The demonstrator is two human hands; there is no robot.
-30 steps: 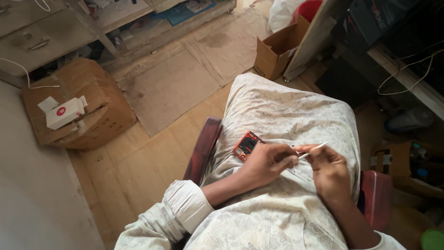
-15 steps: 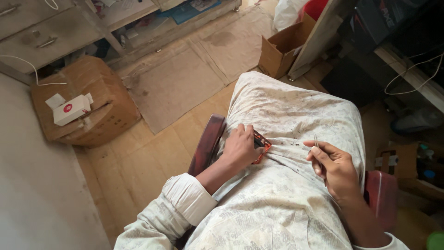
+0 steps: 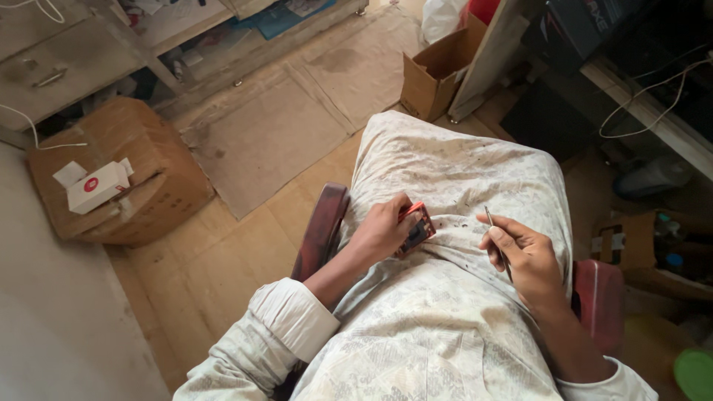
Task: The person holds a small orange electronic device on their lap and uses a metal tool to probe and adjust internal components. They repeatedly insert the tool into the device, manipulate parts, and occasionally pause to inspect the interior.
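Note:
My left hand (image 3: 381, 232) grips a small red-edged device with a dark face (image 3: 416, 229), resting it on my lap over pale patterned cloth (image 3: 453, 167). About a hand's width to the right, my right hand (image 3: 523, 260) pinches a thin metal tool (image 3: 494, 234) that points up and away from me. The tool's tip is apart from the device. I sit on a dark red chair (image 3: 323, 226), with the left sleeve rolled at the forearm.
A brown cardboard box (image 3: 122, 182) with a small white carton (image 3: 96, 186) on it stands at the left on the floor. An open cardboard box (image 3: 434, 74) sits ahead. Metal drawers (image 3: 52, 56) line the far left, a cluttered shelf (image 3: 661, 119) with wires the right.
My left hand carried the red device to the left, away from my right hand, and now rests it on my lap. The right hand with the thin tool stayed nearly in place.

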